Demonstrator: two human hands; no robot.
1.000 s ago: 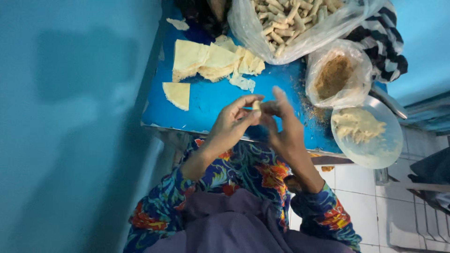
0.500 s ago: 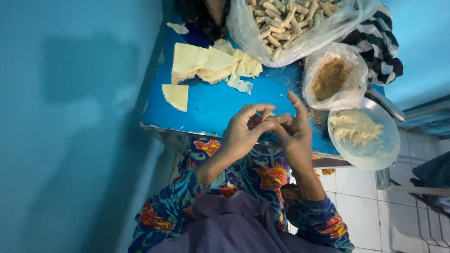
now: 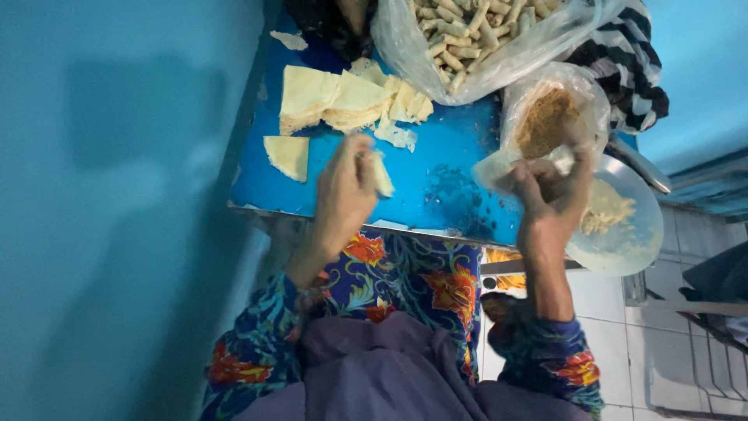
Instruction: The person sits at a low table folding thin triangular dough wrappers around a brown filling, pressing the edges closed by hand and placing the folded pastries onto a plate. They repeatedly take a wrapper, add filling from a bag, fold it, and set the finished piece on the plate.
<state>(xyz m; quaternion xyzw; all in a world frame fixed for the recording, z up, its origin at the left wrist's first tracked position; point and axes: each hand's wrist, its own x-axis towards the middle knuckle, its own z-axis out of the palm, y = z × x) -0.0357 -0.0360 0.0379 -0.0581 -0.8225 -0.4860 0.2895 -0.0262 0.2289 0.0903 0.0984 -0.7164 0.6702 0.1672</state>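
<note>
Head view, looking down over a blue table (image 3: 436, 168) set against a blue wall.

Hands. The left hand (image 3: 343, 195) is closed around a small pale wrapper piece (image 3: 382, 173), held just above the table top near its front edge. The right hand (image 3: 549, 195) reaches into the mouth of a small clear bag (image 3: 545, 101); its fingertips are pinched at the bag's lip, though whether they hold filling or only plastic cannot be told.

Containers.
- Small clear bag: brown crumbly filling (image 3: 545, 121), heaped toward the far end.
- Large clear bag (image 3: 483, 47), at the far edge of the table: many finished pale rolls, piled loosely.
- Round clear dish (image 3: 623, 226), overhanging the table's right edge: a pale yellowish mass inside; its exact kind cannot be told.

Loose items. A stack of folded wrapper sheets (image 3: 343, 97) lies on the table, with one triangular sheet (image 3: 287, 154) apart from it, nearer the wall.

Risks, as judged from this arrangement. The dish appears to project past the table edge beside the working hand; a knock from the wrist could tip it to the tiled floor. The small bag is soft and unsupported, so a tug at its lip could spill filling across the table. The wrapper in the left hand looks thin and folded; too tight a squeeze could tear it.
</note>
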